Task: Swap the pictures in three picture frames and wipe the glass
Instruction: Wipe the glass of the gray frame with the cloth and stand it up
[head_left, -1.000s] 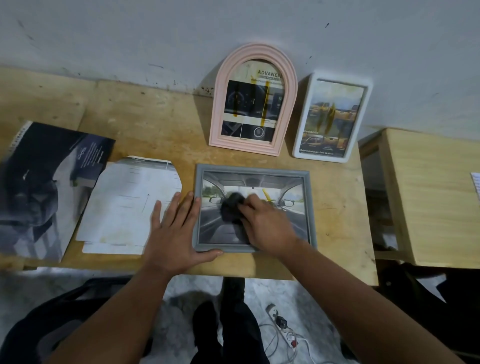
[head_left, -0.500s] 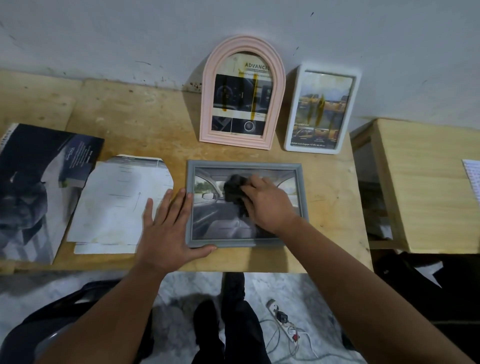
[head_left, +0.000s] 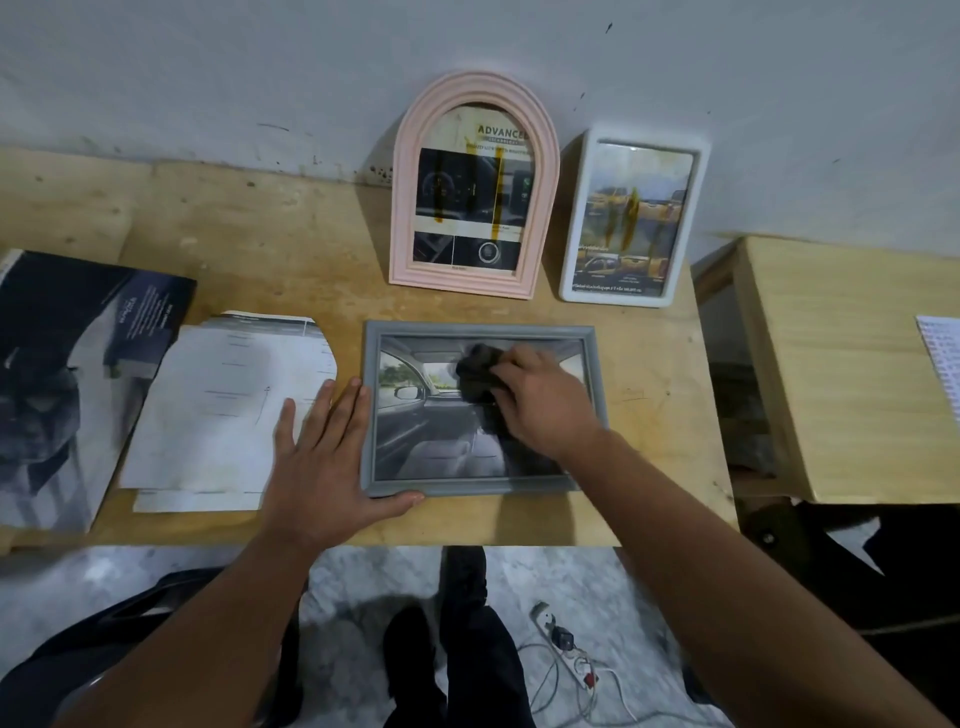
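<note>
Grey rectangular picture frame (head_left: 480, 486) lies flat on wooden table (head_left: 291, 249). Right hand (head_left: 545, 402) grips dark crumpled cloth (head_left: 478, 371) on glass; left hand (head_left: 324, 457) spread flat, bracing frame's left edge. Glass looks fragile, slippery; best held by rim.

A: Far side: a pale grey plaster wall (head_left: 260, 62), scuffed, with dark specks and a stained seam where it meets the furniture.

B: Furniture?

A: A light wooden table (head_left: 270, 244), its top worn and blotched, pushed against the wall. To the right, a second wooden table (head_left: 841, 374), paler and cleaner, with a dark gap between the two.

B: Floor?

A: Grey and white marbled floor (head_left: 363, 587) at the near edge. A white power strip (head_left: 563, 642) lies on it with loose cables.

B: Light?

A: Dim, even, cool. No window in view.
</note>
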